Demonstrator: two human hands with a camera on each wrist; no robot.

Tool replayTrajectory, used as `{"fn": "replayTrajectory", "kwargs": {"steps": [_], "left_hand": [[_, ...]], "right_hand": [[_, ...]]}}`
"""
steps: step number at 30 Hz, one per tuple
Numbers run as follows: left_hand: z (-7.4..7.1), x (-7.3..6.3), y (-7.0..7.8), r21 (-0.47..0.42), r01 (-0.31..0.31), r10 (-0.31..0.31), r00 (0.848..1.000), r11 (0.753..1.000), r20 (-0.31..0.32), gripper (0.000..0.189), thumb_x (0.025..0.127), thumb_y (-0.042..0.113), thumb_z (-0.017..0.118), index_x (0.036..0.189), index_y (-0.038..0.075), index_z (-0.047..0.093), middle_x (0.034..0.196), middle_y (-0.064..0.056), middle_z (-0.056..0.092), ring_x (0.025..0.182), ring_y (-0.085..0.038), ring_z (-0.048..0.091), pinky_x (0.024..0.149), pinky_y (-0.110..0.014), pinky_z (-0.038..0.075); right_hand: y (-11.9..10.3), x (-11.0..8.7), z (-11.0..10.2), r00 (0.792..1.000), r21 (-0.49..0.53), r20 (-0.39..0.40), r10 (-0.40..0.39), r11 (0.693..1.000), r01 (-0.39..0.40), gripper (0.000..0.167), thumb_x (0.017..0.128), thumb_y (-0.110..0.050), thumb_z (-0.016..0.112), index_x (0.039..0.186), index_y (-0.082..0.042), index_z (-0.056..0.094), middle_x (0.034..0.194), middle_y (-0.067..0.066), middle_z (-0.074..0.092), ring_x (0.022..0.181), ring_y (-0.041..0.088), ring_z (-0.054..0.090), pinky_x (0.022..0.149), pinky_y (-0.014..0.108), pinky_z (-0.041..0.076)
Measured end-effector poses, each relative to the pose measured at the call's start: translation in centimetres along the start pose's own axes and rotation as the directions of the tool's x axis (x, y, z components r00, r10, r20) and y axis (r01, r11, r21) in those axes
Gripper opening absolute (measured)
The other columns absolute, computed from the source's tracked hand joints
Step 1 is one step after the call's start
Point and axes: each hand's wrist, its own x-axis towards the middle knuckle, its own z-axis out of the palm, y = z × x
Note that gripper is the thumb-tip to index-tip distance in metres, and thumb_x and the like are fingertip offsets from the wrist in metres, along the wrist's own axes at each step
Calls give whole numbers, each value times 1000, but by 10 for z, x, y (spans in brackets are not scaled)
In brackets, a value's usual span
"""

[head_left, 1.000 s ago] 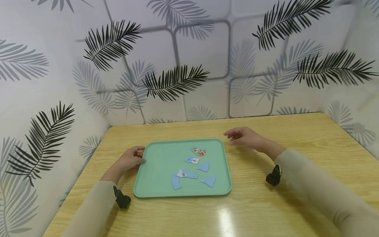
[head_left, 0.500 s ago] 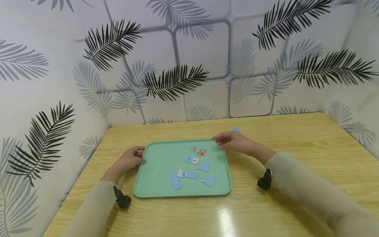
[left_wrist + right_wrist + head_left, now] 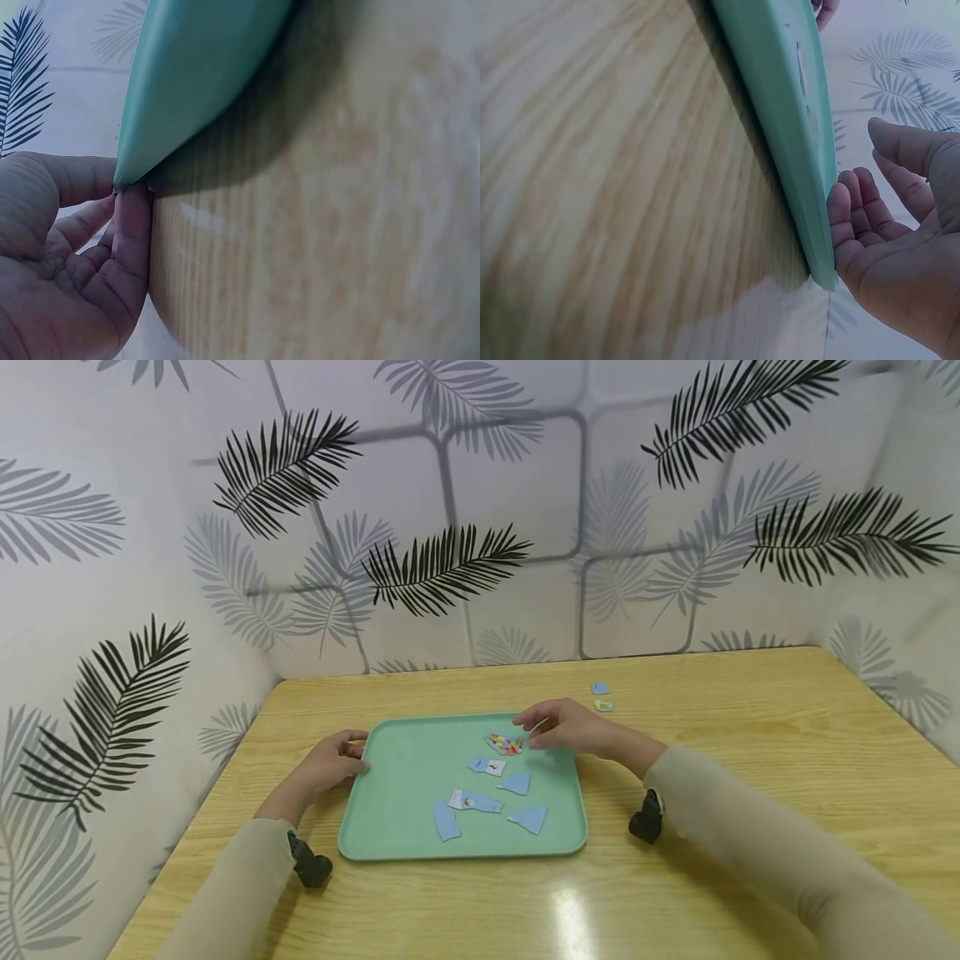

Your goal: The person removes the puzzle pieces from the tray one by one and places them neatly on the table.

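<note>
My left hand (image 3: pixel 333 758) pinches the left rim of a green tray (image 3: pixel 397 777). The left wrist view shows the thumb above the tray edge (image 3: pixel 187 82) and a finger under it. My right hand (image 3: pixel 561 725) is over the tray's far right corner, its fingertips beside a multicoloured paper piece (image 3: pixel 504 743). In the right wrist view its fingers are loosely bent, thumb apart, with nothing seen between them. Lower in the tray are a blue-and-white piece (image 3: pixel 487 766), two blue wedge pieces (image 3: pixel 516 782), a longer printed piece (image 3: pixel 476 802) and a blue strip (image 3: pixel 446 820).
On the wooden table (image 3: pixel 675 693), behind the right forearm, lie a small blue piece (image 3: pixel 600 688) and a small yellow-green piece (image 3: pixel 603 705). A leaf-patterned wall covering (image 3: pixel 510 527) rises behind the table and along its left side.
My right hand has moved left from beside the tray to over its far right corner. The small blue and yellow-green pieces on the table have come into view. The left hand stays put.
</note>
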Motion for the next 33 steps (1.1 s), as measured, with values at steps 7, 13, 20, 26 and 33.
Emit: {"fn": "replayTrajectory", "kwargs": {"steps": [7, 13, 20, 26, 33], "left_hand": [[0, -1, 3, 14, 18, -18, 1000, 1000, -11, 56, 93, 0, 62, 144, 1, 39, 108, -13, 48, 95, -23, 49, 73, -30, 50], [1, -3, 3, 19, 13, -13, 1000, 1000, -9, 57, 93, 0, 61, 145, 0, 38, 109, -14, 48, 95, -24, 49, 74, -31, 51], [1, -3, 3, 22, 8, -8, 1000, 1000, -9, 57, 93, -1, 61, 145, -1, 38, 109, -15, 48, 95, -24, 50, 74, -31, 51], [1, -4, 3, 14, -5, 5, 1000, 1000, 2, 57, 93, -2, 60, 145, -1, 37, 108, -14, 48, 95, -24, 49, 74, -31, 51], [-1, -2, 2, 11, -2, 2, 1000, 1000, 1, 57, 92, -1, 61, 144, -1, 38, 108, -14, 49, 95, -24, 49, 74, -31, 51]], "right_hand": [[-2, 9, 9, 999, -55, -17, 44, 997, -45, 40, 86, -5, 73, 125, -1, 63, 122, 13, 61, 106, 25, 57, 86, 34, 48], [-1, 17, 14, 998, -108, -18, 61, 992, -63, 42, 85, -7, 76, 124, -3, 64, 122, 10, 61, 105, 24, 55, 85, 34, 47], [-3, 23, 19, 995, -143, -42, 88, 985, -93, 43, 82, -9, 79, 123, -4, 65, 115, 9, 60, 100, 22, 54, 84, 33, 46], [-5, 25, 24, 993, -190, -39, 109, 975, -114, 42, 82, -7, 78, 121, -3, 65, 104, 8, 58, 92, 20, 50, 82, 31, 44], [-2, 29, 27, 996, -255, -40, 83, 963, -91, 45, 80, -8, 80, 121, -2, 65, 103, 7, 57, 90, 19, 48, 80, 30, 42]]}}
